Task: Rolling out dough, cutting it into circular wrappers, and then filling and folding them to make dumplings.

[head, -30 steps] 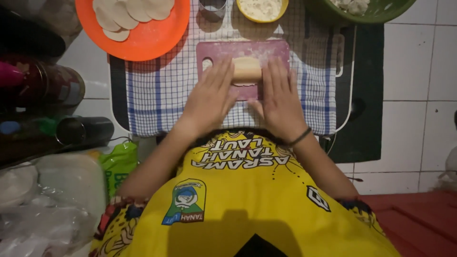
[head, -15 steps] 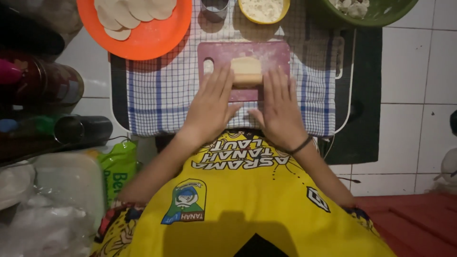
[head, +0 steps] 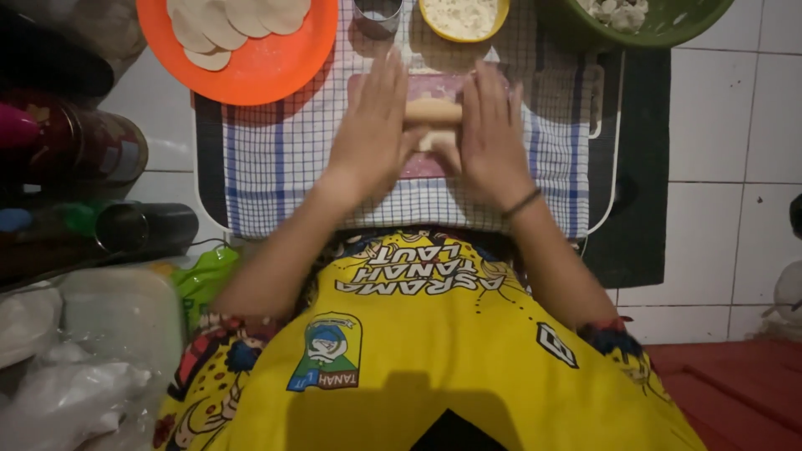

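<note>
Sliding both hands, left hand and right hand, farther up the pink board, rolling the dough log away.

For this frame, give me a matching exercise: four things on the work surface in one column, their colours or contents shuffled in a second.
Things:
1. plate
2. small bowl
3. big bowl
4. board

Descriptions:
A. green, at the top right
B. pink, under the dough roll
C. orange, holding flat dough rounds
D. yellow, holding white powder

Pairs: 1-C, 2-D, 3-A, 4-B
</note>
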